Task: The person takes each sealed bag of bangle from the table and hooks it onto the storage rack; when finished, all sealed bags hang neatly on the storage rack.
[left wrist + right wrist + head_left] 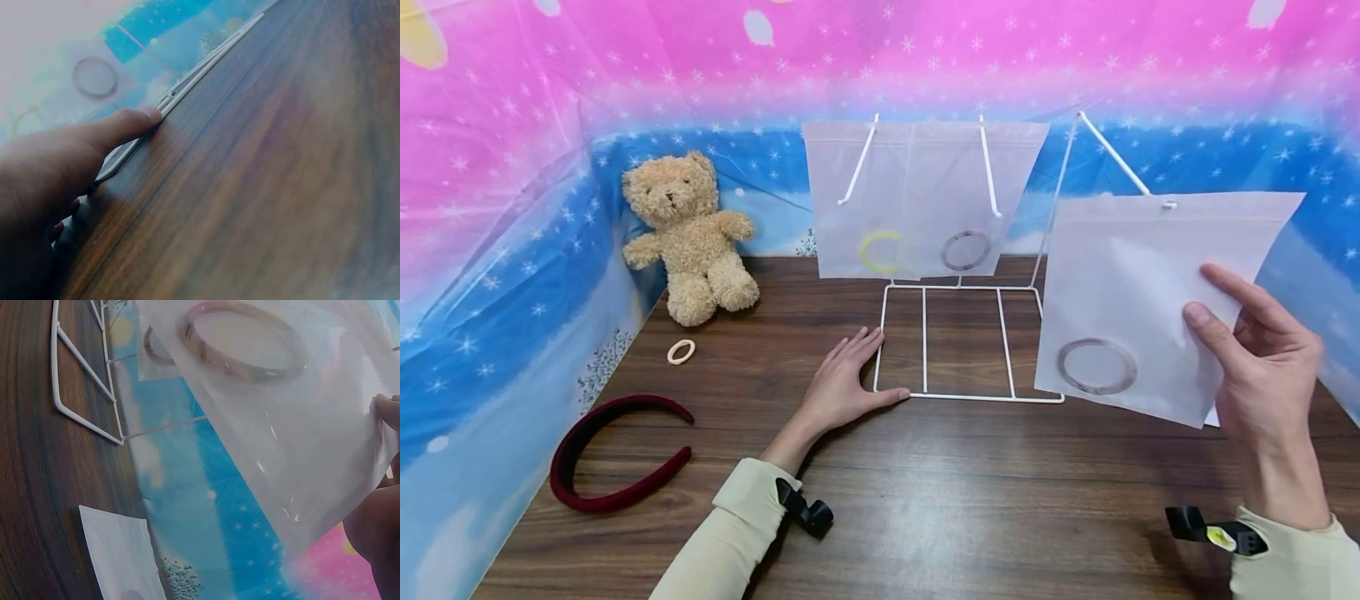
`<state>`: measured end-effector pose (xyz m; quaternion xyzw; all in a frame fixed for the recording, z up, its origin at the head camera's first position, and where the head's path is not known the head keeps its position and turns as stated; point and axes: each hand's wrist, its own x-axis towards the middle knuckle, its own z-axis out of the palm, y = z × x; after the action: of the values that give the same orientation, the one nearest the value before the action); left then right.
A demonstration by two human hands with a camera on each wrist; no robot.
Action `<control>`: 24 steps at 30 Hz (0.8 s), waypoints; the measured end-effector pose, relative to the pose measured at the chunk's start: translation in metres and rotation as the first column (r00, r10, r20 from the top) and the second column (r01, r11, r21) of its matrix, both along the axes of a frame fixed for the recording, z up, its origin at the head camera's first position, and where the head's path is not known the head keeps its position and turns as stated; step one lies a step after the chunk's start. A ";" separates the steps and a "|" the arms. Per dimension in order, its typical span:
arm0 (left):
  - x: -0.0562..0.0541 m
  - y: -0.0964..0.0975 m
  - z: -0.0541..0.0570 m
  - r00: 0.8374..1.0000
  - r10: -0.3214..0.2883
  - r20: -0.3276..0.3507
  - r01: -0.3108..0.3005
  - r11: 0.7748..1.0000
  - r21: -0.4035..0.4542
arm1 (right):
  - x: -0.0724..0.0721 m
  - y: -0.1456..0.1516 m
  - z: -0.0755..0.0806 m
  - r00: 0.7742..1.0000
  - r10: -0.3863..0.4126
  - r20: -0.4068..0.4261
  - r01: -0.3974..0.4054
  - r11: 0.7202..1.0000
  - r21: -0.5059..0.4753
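My left hand (842,382) rests on the front left corner of a white wire display rack (970,398), fingers spread over the side rod and thumb along the front rod. With thumb and fingers, my right hand (1270,367) pinches the right side of a translucent zip bag (1138,283) holding a marbled bangle (1097,367). The tip of the rack's right hook (1168,205) shows at this bag's top edge. Two more bags hang from the other hooks: one has a yellow bangle (880,252), the other a brownish bangle (966,251).
A teddy bear (688,237) sits at the back left against the patterned cloth. Before it lie a small cream ring (681,352) and a dark red headband (617,500). Another white bag (122,550) lies on the wooden table, beyond the held bag.
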<state>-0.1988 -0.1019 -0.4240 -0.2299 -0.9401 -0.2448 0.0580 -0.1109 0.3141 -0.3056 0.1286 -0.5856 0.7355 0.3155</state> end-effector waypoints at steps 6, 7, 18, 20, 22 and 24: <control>-0.001 -0.001 -0.002 1.000 -0.008 -0.002 0.008 1.000 -0.002 | -0.009 -0.001 -0.002 1.000 0.006 -0.001 -0.006 1.000 -0.028; -0.001 -0.001 -0.002 1.000 -0.009 -0.002 0.009 1.000 -0.002 | -0.010 -0.001 -0.002 1.000 -0.001 0.000 0.001 1.000 -0.023; -0.001 -0.006 0.000 1.000 0.005 -0.001 -0.005 1.000 -0.010 | -0.049 -0.001 -0.009 0.999 0.006 0.043 -0.004 0.998 -0.057; -0.001 -0.005 -0.001 1.000 0.003 0.000 -0.003 1.000 -0.010 | -0.060 0.000 -0.009 0.999 0.007 0.043 -0.005 0.998 -0.057; -0.001 -0.004 -0.001 1.000 0.000 0.002 0.000 1.000 -0.012 | -0.071 0.002 -0.008 0.999 0.015 0.041 -0.012 0.998 -0.066; -0.002 -0.003 0.000 1.000 -0.002 -0.002 0.002 1.000 -0.017 | -0.082 0.003 -0.006 0.999 0.033 0.041 -0.029 0.996 -0.084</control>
<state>-0.2007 -0.1047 -0.4244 -0.2317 -0.9419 -0.2365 0.0566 -0.1930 0.3171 -0.3116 0.1087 -0.5589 0.7667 0.2965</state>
